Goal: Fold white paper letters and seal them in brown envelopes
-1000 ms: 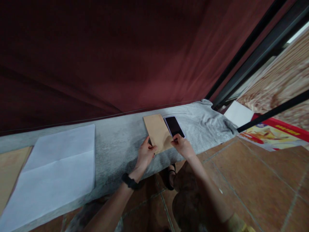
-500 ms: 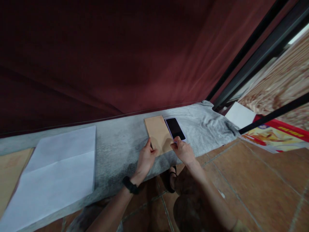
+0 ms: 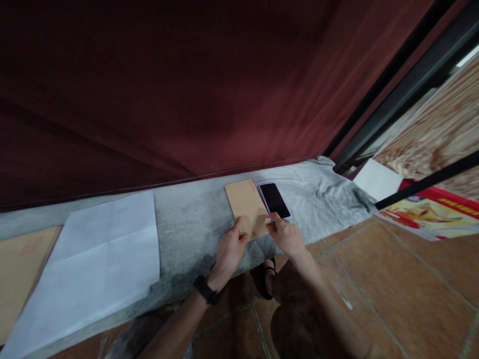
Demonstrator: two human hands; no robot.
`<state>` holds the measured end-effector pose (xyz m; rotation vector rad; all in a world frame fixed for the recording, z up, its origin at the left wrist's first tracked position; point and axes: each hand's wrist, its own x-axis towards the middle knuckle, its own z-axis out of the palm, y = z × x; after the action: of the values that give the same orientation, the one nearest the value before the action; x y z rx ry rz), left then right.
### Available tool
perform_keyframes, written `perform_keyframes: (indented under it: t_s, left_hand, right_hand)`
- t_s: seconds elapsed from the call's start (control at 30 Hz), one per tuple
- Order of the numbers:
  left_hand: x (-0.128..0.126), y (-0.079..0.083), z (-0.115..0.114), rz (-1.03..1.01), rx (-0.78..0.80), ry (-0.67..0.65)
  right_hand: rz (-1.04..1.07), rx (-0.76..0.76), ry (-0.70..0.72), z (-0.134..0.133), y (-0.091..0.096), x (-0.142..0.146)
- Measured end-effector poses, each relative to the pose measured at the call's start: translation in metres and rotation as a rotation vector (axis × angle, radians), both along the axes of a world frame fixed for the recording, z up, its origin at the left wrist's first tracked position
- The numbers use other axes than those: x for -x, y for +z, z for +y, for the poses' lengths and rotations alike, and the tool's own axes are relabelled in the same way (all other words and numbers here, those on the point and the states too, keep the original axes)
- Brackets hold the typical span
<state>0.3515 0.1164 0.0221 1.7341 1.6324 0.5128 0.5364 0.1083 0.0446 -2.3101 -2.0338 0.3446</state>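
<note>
A tan paper envelope [image 3: 244, 198] lies flat on the grey cloth in front of me. My left hand [image 3: 231, 247], with a black band at its wrist, is over the envelope's near left part, fingers curled together. Over the near right corner is my right hand [image 3: 286, 236], closed, its thumb and index finger pressed together beside the near end of a phone [image 3: 275, 200]. Whatever either hand pinches is too small or hidden to make out. The phone, dark-screened with a pale purple case, rests just right of the envelope.
White folded sheets [image 3: 108, 254] and a larger tan envelope [image 3: 22, 269] lie at left on the grey cloth [image 3: 187, 219]. A dark red curtain [image 3: 224, 99] hangs behind. At right are black bars [image 3: 426, 184] and a colourful printed box [image 3: 430, 212] by the tiled floor.
My left hand has moved from the envelope's left edge inward over its near part, its fingers more curled. My right hand has barely moved. The view has shifted slightly.
</note>
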Motion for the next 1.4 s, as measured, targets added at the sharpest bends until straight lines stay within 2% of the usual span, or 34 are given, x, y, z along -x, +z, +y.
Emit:
perform_keyframes:
  t_s: [0.23, 0.43, 0.63, 0.8, 0.93, 1.03, 1.13, 1.27, 1.4]
  left_hand:
    - [0.0, 0.004, -0.006, 0.093, 0.003, -0.075]
    - [-0.004, 0.001, -0.016, 0.243, -0.18, -0.156]
    - [-0.005, 0.003, -0.015, 0.341, -0.146, -0.199]
    - [0.0, 0.007, -0.018, 0.302, -0.156, -0.252]
    - [0.014, 0.01, -0.023, 0.246, -0.192, -0.261]
    - [0.039, 0.015, -0.02, 0.263, -0.247, -0.207]
    - [0.081, 0.019, -0.009, 0.277, -0.342, -0.048]
    - [0.161, 0.02, 0.008, 0.27, -0.429, 0.262]
    - [0.244, 0.019, 0.01, 0.349, -0.277, 0.528]
  right_hand:
    - [-0.089, 0.01, 0.031, -0.003, -0.004, 0.0]
    - [-0.106, 0.012, 0.041, -0.004, -0.004, 0.001]
    - [-0.139, 0.025, 0.027, -0.005, -0.001, 0.005]
    - [-0.127, -0.012, -0.035, -0.004, 0.009, 0.01]
    - [-0.043, -0.088, -0.083, 0.001, 0.014, 0.015]
    - [0.142, -0.12, -0.02, 0.006, 0.01, 0.022]
    - [0.351, -0.147, 0.088, 0.011, -0.002, 0.036]
    - [0.496, -0.232, 0.231, 0.015, -0.018, 0.068]
    - [0.652, -0.224, 0.386, 0.014, -0.027, 0.114]
